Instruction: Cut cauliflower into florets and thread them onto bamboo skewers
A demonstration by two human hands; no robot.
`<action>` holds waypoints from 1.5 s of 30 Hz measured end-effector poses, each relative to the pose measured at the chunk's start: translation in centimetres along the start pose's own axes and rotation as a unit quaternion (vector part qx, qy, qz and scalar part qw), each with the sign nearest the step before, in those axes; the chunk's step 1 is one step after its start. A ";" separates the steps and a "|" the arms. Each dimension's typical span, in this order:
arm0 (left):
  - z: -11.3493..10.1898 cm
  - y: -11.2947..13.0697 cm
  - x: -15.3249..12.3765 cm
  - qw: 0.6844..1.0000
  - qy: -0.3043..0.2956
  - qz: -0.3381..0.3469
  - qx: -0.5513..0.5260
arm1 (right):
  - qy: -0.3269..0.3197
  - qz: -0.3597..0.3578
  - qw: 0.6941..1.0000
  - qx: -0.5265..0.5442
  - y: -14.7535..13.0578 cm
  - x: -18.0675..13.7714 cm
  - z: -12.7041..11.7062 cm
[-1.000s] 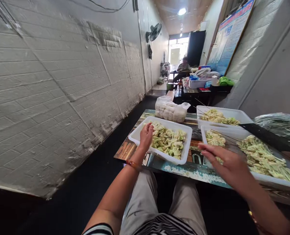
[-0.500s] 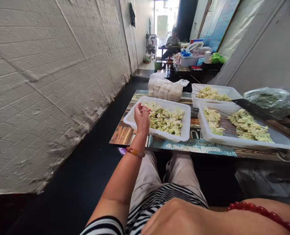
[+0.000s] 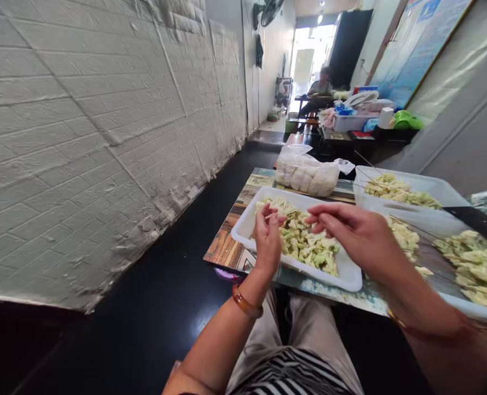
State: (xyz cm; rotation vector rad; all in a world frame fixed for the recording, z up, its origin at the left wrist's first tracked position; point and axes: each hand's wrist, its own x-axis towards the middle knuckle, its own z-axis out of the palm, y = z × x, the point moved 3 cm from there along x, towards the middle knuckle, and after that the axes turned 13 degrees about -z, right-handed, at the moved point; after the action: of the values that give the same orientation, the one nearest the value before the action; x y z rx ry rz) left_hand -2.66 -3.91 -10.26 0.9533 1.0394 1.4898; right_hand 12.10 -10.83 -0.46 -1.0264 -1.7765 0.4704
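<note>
Both of my hands are over a white plastic tray [image 3: 243, 226] of cut cauliflower florets [image 3: 309, 249]. At the tray's left side, my left hand [image 3: 268, 236] has its fingers curled toward the thumb, and whatever is between them is too small to make out. My right hand [image 3: 356, 230] reaches in from the right, thumb and fingers pinched together and pointing at the left hand. A gap separates the two hands. What the right fingertips hold, if anything, cannot be made out.
Right of my tray, another white tray [image 3: 453, 192] holds cauliflower with thin skewers, and more skewered cauliflower [image 3: 474, 263] lies nearer. A plastic bag of pale round pieces [image 3: 307, 174] stands behind. A white brick-patterned wall [image 3: 103, 153] runs along the left. Someone sits far back.
My right hand has come into view over the tray from the right. The left hand stays at the tray's left side, fingers still curled. The view has shifted, moving the scene right and down.
</note>
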 end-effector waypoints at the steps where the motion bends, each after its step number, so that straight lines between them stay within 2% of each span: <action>1: -0.1 0.1 -0.1 1.000 0.002 -0.001 -0.018 | -0.011 0.003 0.997 -0.075 1.9 1.5 0.2; 3: -0.3 0.2 -0.2 0.999 0.006 -0.008 -0.051 | -0.104 0.032 0.968 -0.226 6.1 3.8 1.4; 5: -0.6 0.5 -0.1 0.997 0.012 -0.020 -0.079 | -0.218 0.066 0.911 -0.345 9.7 4.8 3.0; 8: -1.1 0.9 0.4 0.991 0.025 -0.046 -0.124 | -0.255 0.088 0.883 -0.383 12.6 5.2 4.9; 13: -1.4 1.8 2.7 0.992 0.015 -0.080 -0.097 | -0.272 0.104 0.880 -0.376 14.1 4.9 6.5; 16: -1.5 1.8 4.4 0.994 0.009 -0.085 -0.070 | -0.250 0.100 0.890 -0.369 14.8 4.8 6.3; 20: -2.1 1.0 5.8 0.987 0.035 -0.126 -0.094 | -0.194 0.073 0.916 -0.344 14.9 4.8 5.4; 23: -2.4 0.5 5.8 0.984 0.053 -0.140 -0.101 | -0.153 0.033 0.936 -0.316 14.2 4.7 4.8; 26: -2.4 0.4 5.4 0.988 0.073 -0.115 -0.069 | -0.113 -0.003 0.951 -0.287 13.3 4.4 4.2; 29: -2.2 0.3 5.1 0.991 0.072 -0.098 -0.051 | -0.043 -0.022 0.981 -0.189 12.4 3.8 3.4; 32: -1.9 0.1 5.0 0.992 0.029 -0.110 -0.051 | 0.017 -0.021 0.996 -0.082 11.2 2.6 2.7; 35: -1.2 0.2 4.9 0.989 -0.040 -0.133 -0.049 | 0.047 -0.003 0.999 -0.019 10.1 1.2 2.1; 40: 0.4 1.0 4.3 0.975 -0.131 -0.129 -0.123 | 0.045 0.012 0.999 -0.001 10.4 -0.9 1.4; 45: 1.3 1.1 3.4 0.953 -0.194 -0.180 -0.146 | 0.031 0.044 0.999 -0.005 11.8 -2.4 1.2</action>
State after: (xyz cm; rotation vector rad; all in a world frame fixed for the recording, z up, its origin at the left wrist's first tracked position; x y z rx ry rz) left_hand -2.23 -0.48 -8.66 0.7551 0.6404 1.0591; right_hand 16.46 -5.95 -10.63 -1.1182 -1.6849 0.4800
